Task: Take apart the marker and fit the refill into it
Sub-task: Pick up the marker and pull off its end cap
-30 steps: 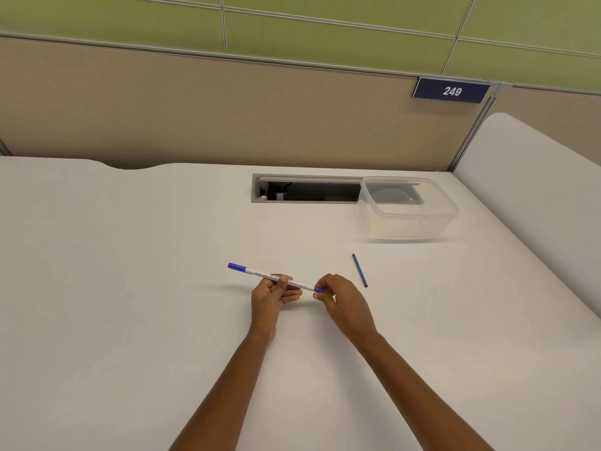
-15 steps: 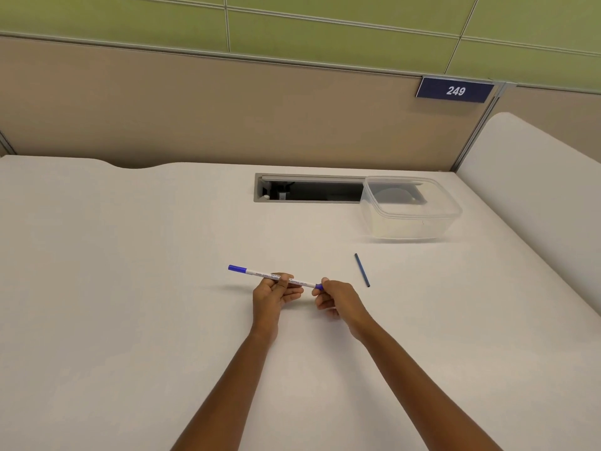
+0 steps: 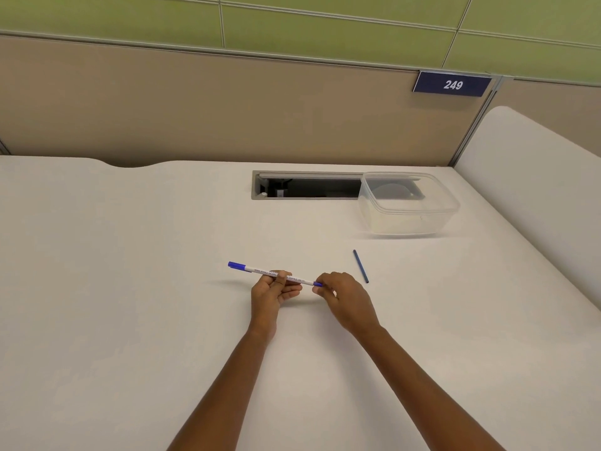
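L hand: you are holding the marker [image 3: 260,270] w/ your left hand [image 3: 271,296], thumb and fingers curling round the white barrel near its middle.
R hand: your right hand [image 3: 346,299] is pinching the blue end piece [image 3: 318,284] at the marker's right tip. The fingers are closing on it, not standing apart.
Marker: it is hanging a little above the table [image 3: 113,288], its shadow lying below. The blue cap [image 3: 236,265] is pointing to your left.
Long axis: it is running left-to-right across you, the left end slightly farther away. So the end piece should be coming off along this line, towards your right.
Step (my guess): you are working the end piece loose. The barrel is not looking opened yet.
Refill: the thin dark refill [image 3: 361,266] is lying flat on the table just beside the right hand, on its far-right side, not touching. Its axis is running approx. away from you, crosswise to the marker.
Nearer hand: the right one, so it is prob. the one for taking the refill. You will be needing to turn the refill to line it up w/ the barrel.
Bkgd: a clear plastic box [image 3: 409,219] is standing farther back-right, well apart.
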{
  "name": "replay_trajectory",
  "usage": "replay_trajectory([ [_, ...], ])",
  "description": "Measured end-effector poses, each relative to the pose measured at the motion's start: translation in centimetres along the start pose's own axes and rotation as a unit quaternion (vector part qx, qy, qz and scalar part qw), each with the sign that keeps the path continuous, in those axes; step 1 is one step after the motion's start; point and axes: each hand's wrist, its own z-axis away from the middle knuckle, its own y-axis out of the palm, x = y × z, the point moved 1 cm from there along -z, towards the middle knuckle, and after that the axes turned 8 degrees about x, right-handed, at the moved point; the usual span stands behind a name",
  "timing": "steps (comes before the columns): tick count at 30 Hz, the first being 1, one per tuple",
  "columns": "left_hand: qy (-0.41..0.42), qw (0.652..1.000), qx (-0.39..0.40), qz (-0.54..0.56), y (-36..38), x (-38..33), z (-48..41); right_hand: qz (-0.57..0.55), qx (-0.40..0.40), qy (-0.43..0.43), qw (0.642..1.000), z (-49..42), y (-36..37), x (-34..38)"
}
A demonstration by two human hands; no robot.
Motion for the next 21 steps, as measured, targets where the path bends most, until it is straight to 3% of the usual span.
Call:
replay_trajectory([
  [2, 0.0, 1.0, 0.007, -0.001, 0.0, 0.0, 0.0, -0.041, 0.023, 0.022, 0.999, -0.1, 0.0, 0.0],
  [5, -0.006, 1.0, 0.017, -0.004, -0.1, 0.1, -0.2, -0.203, 0.056, 0.078, 0.974, -0.3, 0.1, 0.1],
  [7, -0.008, 1.0, 0.019, -0.004, -0.2, 0.1, -0.2, -0.345, 0.081, 0.14, 0.925, -0.5, 0.3, 0.2],
  [9, -0.007, 1.0, 0.019, -0.006, -0.1, 0.1, -0.2, -0.466, 0.111, 0.208, 0.853, -0.6, 0.8, 0.2],
  [11, -0.005, 1.0, 0.017, -0.006, 0.0, 0.0, -0.1, -0.51, 0.112, 0.233, 0.82, -0.7, 1.0, 0.3],
  [13, -0.003, 1.0, 0.013, 0.0, 0.0, 0.0, -0.1, -0.472, 0.096, 0.222, 0.848, -0.7, 1.0, 0.5],
  [17, -0.002, 1.0, 0.011, -0.002, 0.0, -0.1, -0.2, -0.301, 0.035, 0.111, 0.946, 0.0, 0.8, 0.3],
  [21, -0.004, 1.0, 0.011, -0.002, 0.0, -0.1, -0.2, -0.136, -0.004, 0.024, 0.99, 0.2, 0.8, -0.4],
])
